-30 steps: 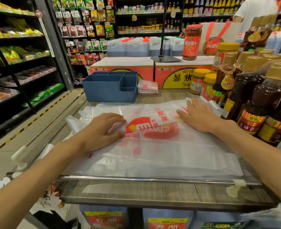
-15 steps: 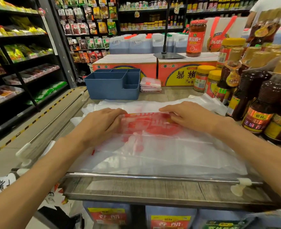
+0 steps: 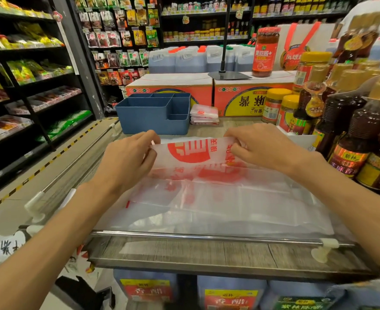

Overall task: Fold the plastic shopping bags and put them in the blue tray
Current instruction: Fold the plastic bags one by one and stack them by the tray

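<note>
A clear plastic shopping bag (image 3: 198,157) with red print lies on top of a pile of flat bags (image 3: 218,204) on the wooden shelf. Its far edge is lifted off the pile. My left hand (image 3: 128,157) pinches that edge at its left end, and my right hand (image 3: 258,148) pinches it at the right end. The blue tray (image 3: 153,117), with several compartments, stands just beyond my hands. A small stack of folded bags (image 3: 204,114) sits right of the tray.
Dark sauce bottles (image 3: 350,130) and yellow-lidded jars (image 3: 276,106) crowd the right side of the shelf. Orange cartons (image 3: 240,95) stand behind the tray. A metal rail (image 3: 207,237) runs along the shelf's near edge. An aisle with stocked shelves (image 3: 28,74) opens to the left.
My hands went from pressing flat on the bag to pinching its far edge. That edge now stands lifted, showing the red logo.
</note>
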